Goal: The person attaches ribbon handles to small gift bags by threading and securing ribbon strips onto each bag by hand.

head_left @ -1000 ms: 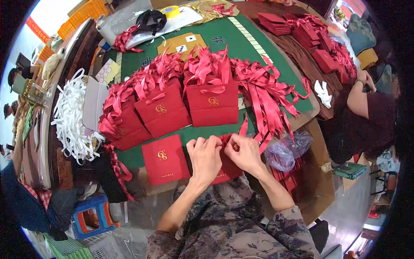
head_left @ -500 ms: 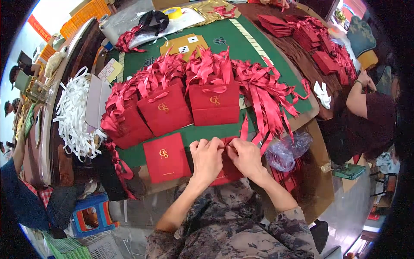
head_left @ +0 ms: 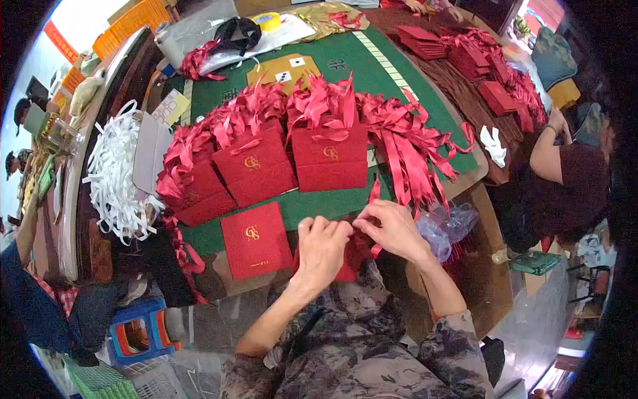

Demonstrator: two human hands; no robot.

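My left hand [head_left: 322, 247] and my right hand [head_left: 393, 229] meet at the near edge of the green table mat [head_left: 372, 63], both closed on a red paper gift bag [head_left: 348, 263] that lies mostly hidden under them. A red ribbon [head_left: 374, 193] rises from between my right fingers. Just left of my left hand lies a flat red gift bag with a gold emblem [head_left: 256, 239]. Behind my hands stand finished red bags with ribbon handles [head_left: 330, 153], and loose red ribbons [head_left: 415, 149] spread to their right.
A heap of white strips [head_left: 116, 176] lies at the left. Stacks of flat red bags [head_left: 492, 73] cover the brown table at the right, where another person's arm [head_left: 548, 149] rests. A clear plastic bag [head_left: 448, 226] sits by my right wrist. A blue stool [head_left: 139, 329] stands below left.
My hands stay on the same red bag; the fingers have shifted slightly while working the ribbon. Nothing else has moved.
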